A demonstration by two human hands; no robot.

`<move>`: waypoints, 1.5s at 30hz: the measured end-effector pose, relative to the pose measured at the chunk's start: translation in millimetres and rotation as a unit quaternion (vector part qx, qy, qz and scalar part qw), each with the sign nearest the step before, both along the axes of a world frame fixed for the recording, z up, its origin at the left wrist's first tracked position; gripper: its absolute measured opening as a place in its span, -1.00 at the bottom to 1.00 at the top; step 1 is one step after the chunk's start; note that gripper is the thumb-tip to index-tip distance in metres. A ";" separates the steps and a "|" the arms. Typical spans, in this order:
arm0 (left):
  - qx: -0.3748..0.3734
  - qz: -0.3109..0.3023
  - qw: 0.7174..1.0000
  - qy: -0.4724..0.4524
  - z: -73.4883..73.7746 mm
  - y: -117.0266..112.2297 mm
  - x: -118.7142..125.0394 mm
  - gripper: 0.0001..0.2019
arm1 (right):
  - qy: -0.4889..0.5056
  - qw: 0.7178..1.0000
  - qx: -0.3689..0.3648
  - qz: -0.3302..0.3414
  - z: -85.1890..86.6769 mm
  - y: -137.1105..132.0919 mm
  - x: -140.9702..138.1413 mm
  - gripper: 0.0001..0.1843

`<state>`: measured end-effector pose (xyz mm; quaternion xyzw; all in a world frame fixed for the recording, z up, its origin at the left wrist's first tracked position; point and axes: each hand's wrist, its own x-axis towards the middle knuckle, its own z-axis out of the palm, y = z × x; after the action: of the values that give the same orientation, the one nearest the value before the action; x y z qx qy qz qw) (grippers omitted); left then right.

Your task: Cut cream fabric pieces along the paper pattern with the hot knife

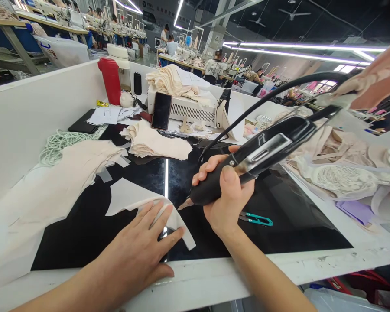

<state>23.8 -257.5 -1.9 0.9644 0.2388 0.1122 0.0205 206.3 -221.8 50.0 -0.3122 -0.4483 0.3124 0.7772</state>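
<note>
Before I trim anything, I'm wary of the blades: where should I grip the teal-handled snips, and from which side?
Probably best by the teal handle, pinched from your right. The snips lie flat on the black surface, handle toward the right; their metal blades point left, ends hidden behind the right hand.

pale fabric (125, 195) partly covered, teal snips (261, 220) partly hidden, forearms (269, 271) cropped below
</note>
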 end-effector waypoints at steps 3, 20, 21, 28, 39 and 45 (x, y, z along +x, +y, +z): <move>-0.009 0.005 1.000 0.005 0.5 0.0 1.0 -0.23 | 0.001 1.000 0.003 0.012 -2.1 5.9 -0.2 -0.53; -0.006 0.002 1.000 -0.007 -4.0 -0.4 0.8 -0.22 | 0.002 0.999 0.010 0.032 -5.7 7.2 -2.9 -0.50; -0.005 0.003 1.000 -0.011 -4.6 -0.4 -0.1 -0.22 | 0.001 0.999 0.012 0.032 -6.0 7.2 -2.9 -0.51; 0.006 0.014 1.000 -0.018 -5.9 -2.5 -8.0 -0.32 | -0.014 0.999 0.015 0.030 -6.3 6.1 -4.4 -0.56; 0.000 0.013 1.000 0.003 -3.3 -3.5 -10.6 -0.29 | -0.007 0.999 0.007 0.040 -6.3 7.1 -6.2 -0.51; 0.026 0.007 0.999 0.025 0.3 -3.3 -6.3 -0.25 | 0.002 0.999 0.006 0.033 -0.6 3.8 -5.9 -0.51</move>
<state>17.5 -260.8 -1.6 0.9654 0.2427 0.0947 -0.0109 200.4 -218.0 49.5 -0.2918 -0.4591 0.3357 0.7690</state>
